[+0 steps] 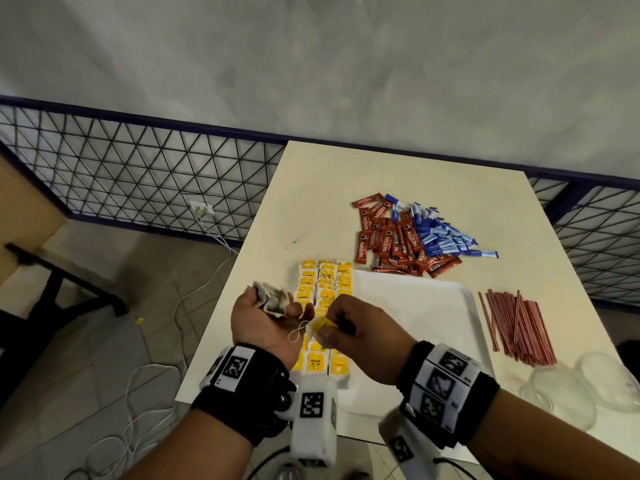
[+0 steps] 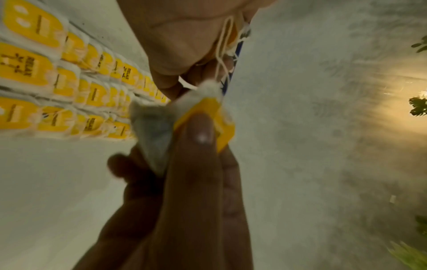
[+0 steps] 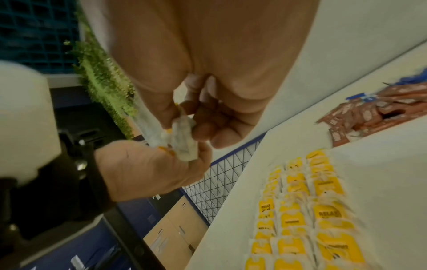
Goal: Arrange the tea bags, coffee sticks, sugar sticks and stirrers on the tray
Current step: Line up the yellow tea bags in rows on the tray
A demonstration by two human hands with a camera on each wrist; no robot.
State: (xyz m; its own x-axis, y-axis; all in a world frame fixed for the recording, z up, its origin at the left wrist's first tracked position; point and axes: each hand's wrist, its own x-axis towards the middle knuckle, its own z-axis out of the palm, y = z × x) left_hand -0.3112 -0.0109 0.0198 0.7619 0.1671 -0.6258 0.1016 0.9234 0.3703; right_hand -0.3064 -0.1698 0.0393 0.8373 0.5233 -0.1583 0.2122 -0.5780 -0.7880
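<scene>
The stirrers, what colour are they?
Red with thin pale stripes; the stirrers show best in the head view.

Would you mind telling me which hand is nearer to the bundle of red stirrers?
Right. The right hand is over the tray's left part, closer to the red stirrers; the left hand is farther left, beyond the tea bag rows.

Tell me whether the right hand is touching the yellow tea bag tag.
Touching. The head view shows the right hand pinching the yellow tag between its fingertips.
</scene>
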